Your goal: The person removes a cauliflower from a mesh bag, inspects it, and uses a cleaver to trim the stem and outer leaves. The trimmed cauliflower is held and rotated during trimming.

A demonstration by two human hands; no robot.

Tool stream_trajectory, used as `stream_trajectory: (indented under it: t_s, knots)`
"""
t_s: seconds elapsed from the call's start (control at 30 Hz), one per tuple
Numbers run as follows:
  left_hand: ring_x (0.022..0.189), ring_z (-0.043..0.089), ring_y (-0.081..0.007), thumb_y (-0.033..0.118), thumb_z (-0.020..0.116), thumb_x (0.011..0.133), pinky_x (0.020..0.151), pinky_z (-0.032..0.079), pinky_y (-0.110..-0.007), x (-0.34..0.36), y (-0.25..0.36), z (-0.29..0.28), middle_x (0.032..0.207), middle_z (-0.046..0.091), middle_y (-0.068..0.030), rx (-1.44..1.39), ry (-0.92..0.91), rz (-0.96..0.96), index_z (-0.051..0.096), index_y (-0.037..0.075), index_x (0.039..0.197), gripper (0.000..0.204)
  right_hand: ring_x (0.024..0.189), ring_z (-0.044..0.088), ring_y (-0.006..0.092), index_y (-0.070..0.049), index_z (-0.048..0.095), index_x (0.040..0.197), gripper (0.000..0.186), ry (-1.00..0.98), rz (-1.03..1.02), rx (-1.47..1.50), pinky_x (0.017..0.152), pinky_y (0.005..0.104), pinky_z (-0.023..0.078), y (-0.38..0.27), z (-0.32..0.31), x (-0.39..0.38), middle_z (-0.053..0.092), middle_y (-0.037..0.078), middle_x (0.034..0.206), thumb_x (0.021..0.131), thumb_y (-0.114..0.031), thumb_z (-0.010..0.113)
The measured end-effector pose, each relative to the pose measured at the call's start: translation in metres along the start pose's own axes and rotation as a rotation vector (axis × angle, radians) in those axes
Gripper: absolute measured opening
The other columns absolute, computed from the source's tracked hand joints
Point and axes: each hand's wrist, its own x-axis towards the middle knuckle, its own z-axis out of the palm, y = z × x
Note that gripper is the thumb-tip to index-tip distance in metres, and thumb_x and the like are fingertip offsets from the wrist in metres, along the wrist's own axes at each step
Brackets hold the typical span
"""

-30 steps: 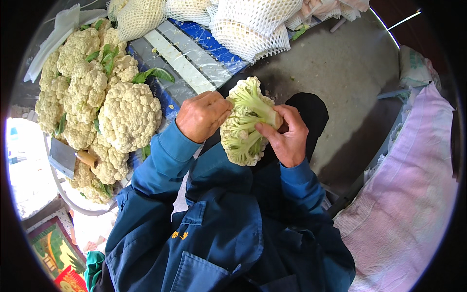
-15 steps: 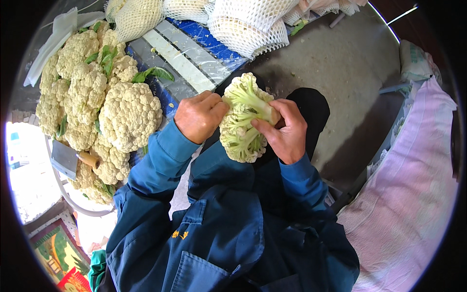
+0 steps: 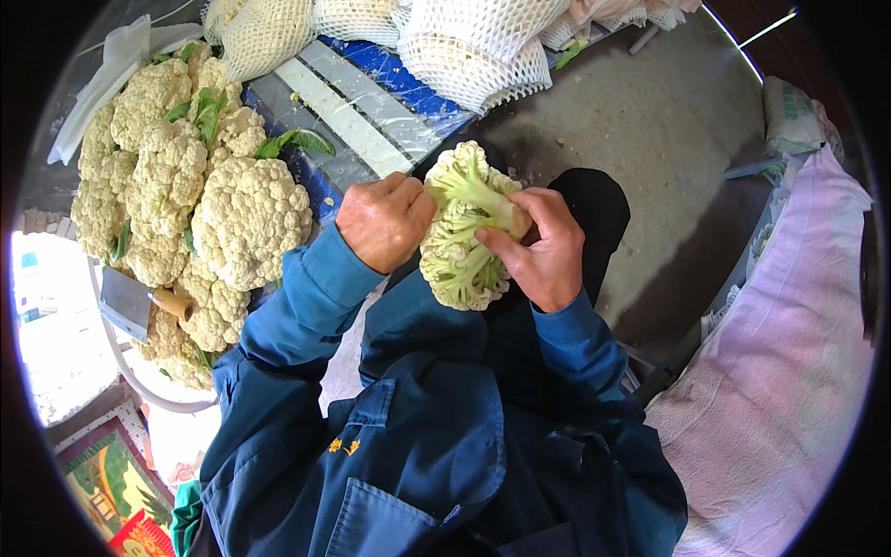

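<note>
Above my lap is a cauliflower, turned on its side so its pale green branches and cut stem show. My right hand grips it by the stem, thumb on the near side and fingers on the far side. My left hand is closed at the left edge of the head, knuckles up; its fingertips are hidden, so I cannot tell what they pinch. To the left, a pile of cauliflowers rises, a few green leaves among them. A cleaver with a wooden handle lies on the pile's near side.
Cauliflowers in white foam netting lie along the table's far edge. Striped plastic sheeting covers the tabletop, with a loose green leaf on it. Grey floor spreads beyond my knees. A pink cloth drapes over something at right.
Both hands and the cauliflower stay in nearly the same place. The view has shifted very slightly; nothing has been let go or taken up.
</note>
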Motion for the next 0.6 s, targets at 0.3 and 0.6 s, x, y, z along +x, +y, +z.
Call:
stream_trajectory:
  t_s: [0.3,0.6]
  knots:
    - [0.074,0.061,-0.0317,0.006,0.066,0.077,0.061,0.052,-0.043,-0.006,-0.003,0.003,0.077,0.054,-0.0116,-0.248,-0.045,-0.122,0.057,0.003,0.087,0.013,0.09,0.065,0.0266,0.001,0.066,0.104,0.043,-0.012,-0.01,0.003,0.08,0.0346,0.053,-0.001,-0.002,-0.001,0.064,0.014,0.103,0.07,-0.013,0.088]
    - [0.075,0.062,-0.0366,0.005,0.059,0.091,0.066,0.049,-0.041,-0.02,-0.011,-0.003,0.083,0.061,-0.0166,-0.724,-0.049,-0.41,0.06,0.0,0.096,0.007,0.09,0.064,0.0232,0.002,0.065,0.105,0.042,-0.009,0.019,0.05,0.078,0.0328,0.054,0.004,-0.002,-0.004,0.064,0.013,0.105,0.071,-0.01,0.087]
